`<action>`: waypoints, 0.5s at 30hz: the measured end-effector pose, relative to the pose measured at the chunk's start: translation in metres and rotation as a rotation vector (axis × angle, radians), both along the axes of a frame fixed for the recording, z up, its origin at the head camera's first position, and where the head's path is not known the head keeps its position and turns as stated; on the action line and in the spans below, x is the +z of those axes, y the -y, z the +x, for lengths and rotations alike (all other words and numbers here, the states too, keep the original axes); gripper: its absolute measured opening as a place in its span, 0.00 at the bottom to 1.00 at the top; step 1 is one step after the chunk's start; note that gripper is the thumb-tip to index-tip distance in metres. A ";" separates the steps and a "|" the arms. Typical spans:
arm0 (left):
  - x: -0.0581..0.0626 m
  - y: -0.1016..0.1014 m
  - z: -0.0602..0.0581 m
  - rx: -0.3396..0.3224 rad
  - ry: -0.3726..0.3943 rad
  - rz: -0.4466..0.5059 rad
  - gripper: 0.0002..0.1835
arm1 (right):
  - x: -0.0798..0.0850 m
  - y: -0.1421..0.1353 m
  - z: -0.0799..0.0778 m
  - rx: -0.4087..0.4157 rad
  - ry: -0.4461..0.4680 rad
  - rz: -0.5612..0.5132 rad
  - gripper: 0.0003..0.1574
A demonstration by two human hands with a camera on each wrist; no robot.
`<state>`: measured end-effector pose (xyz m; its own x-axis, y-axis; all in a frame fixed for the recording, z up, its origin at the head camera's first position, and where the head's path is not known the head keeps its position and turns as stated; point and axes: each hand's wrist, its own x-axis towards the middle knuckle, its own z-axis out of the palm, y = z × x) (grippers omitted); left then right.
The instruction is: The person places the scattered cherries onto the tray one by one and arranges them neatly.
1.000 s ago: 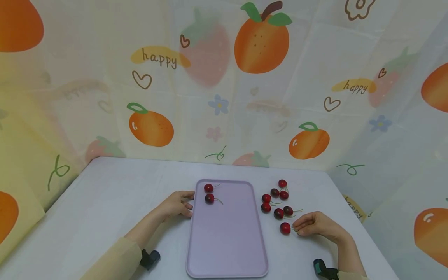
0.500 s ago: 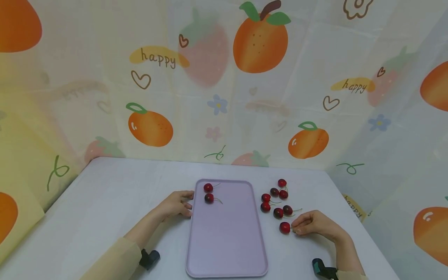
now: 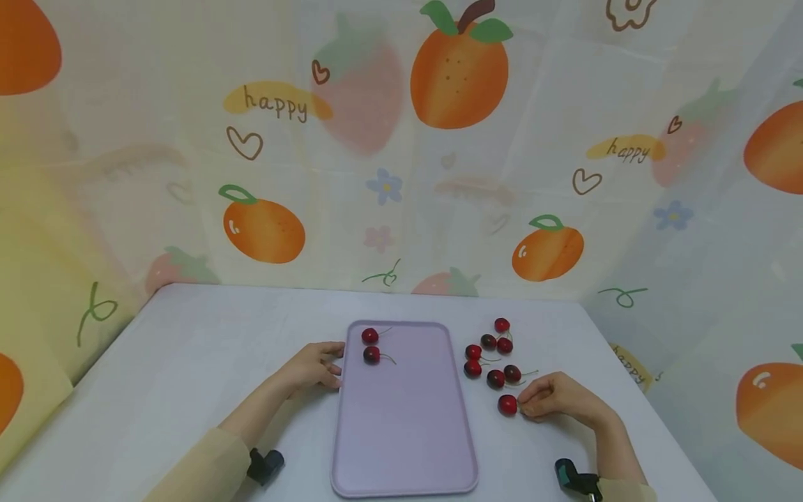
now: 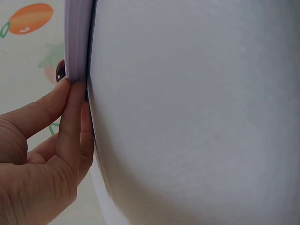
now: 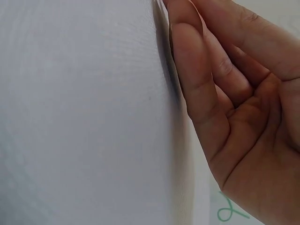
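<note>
On the right side of the table, my right hand point(image 3: 560, 399) pinches the short stem end of the nearest red cherry point(image 3: 507, 405), thumb and fingertips together right beside the fruit. The stem is hidden in the fingers. In the right wrist view the thumb and curled fingers point(image 5: 197, 79) meet low over the table, with the cherry out of sight. My left hand point(image 3: 311, 367) touches the left edge of the lilac tray point(image 3: 401, 432) with nearly straight fingers. The left wrist view shows its thumb and fingertips point(image 4: 75, 93) against the tray's side.
Two cherries point(image 3: 371, 346) lie at the tray's far left corner. Several more cherries point(image 3: 495, 378) are grouped to the right of the tray, beyond my right hand. A fruit-printed cloth point(image 3: 439, 209) hangs behind the white table point(image 3: 251, 321).
My right fingertips have slid left along the stem, closer to the nearest cherry, covering the stem. The left hand and the tray stay put; the head view has shifted slightly.
</note>
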<state>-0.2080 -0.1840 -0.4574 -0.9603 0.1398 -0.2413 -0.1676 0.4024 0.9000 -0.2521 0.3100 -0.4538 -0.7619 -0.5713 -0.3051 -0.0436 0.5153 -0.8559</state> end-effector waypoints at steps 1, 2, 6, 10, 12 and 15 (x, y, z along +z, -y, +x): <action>0.000 0.000 0.000 -0.001 -0.001 0.000 0.43 | 0.000 0.001 0.000 0.001 0.004 -0.002 0.20; 0.000 0.001 0.000 -0.004 -0.001 -0.001 0.43 | 0.000 0.001 0.000 0.000 0.007 -0.002 0.20; 0.000 0.000 0.000 0.004 0.006 0.015 0.43 | 0.002 0.000 0.001 -0.015 0.013 0.000 0.20; 0.000 0.000 0.000 0.005 0.011 0.024 0.43 | 0.007 -0.006 0.004 -0.013 0.018 -0.002 0.20; 0.000 0.000 0.000 0.004 0.011 0.022 0.43 | 0.009 -0.008 0.006 0.008 0.028 -0.012 0.21; 0.000 0.001 0.000 0.012 0.013 0.020 0.43 | 0.012 -0.010 0.007 0.042 0.041 -0.033 0.22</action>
